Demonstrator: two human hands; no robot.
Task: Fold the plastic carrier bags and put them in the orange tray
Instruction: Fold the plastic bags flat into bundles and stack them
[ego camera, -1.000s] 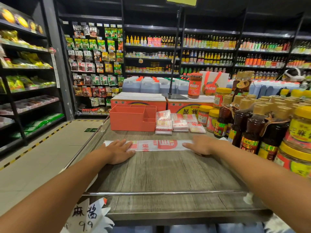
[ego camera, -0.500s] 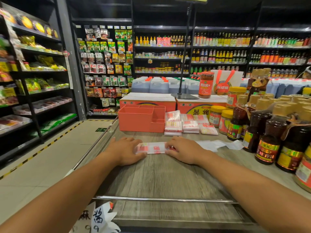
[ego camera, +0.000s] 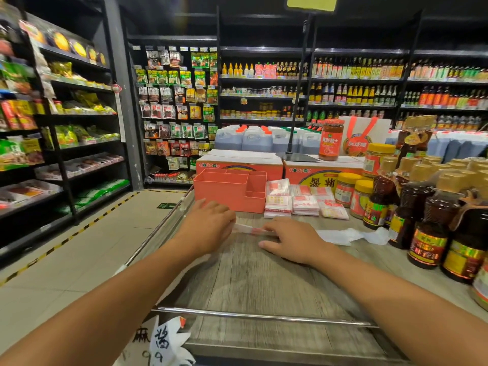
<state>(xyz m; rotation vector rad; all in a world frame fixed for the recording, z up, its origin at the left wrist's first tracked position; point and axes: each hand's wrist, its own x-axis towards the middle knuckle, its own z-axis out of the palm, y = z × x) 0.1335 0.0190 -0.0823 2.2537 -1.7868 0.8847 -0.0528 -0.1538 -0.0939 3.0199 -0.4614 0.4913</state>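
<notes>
So at this point you had the bag (ego camera: 248, 229) down to a narrow strip on the table (ego camera: 250, 281), trapped between your two hands. Your left hand (ego camera: 208, 225) sat palm down over its left end and your right hand (ego camera: 290, 239) palm down over its right end, fingers pointing in toward each other. Neither grip looked like a pinch to me. The fingers were fairly straight and pressing the plastic flat, though the shot was a bit smeared, so I wouldn't swear to what the fingertips were doing.

What mattered for the next move was that the strip's long axis ran left to right, along the table's near edge, with only a short bit showing between your hands. My guess is it wanted one more end-over-end fold, one hand carrying its end across to the other. The orange tray (ego camera: 229, 190) stood just beyond your left hand, so the left was clearly the nearer one for the drop. The right would've had to reach across.

The folded bags (ego camera: 303, 200) sat in stacks just right of the tray, on the table and not in it, so there was plenty left to do. A loose crumpled bag (ego camera: 348, 235) lay just right of your right hand, near the sauce bottles (ego camera: 427, 223). I'd have minded that forearm around those.
</notes>
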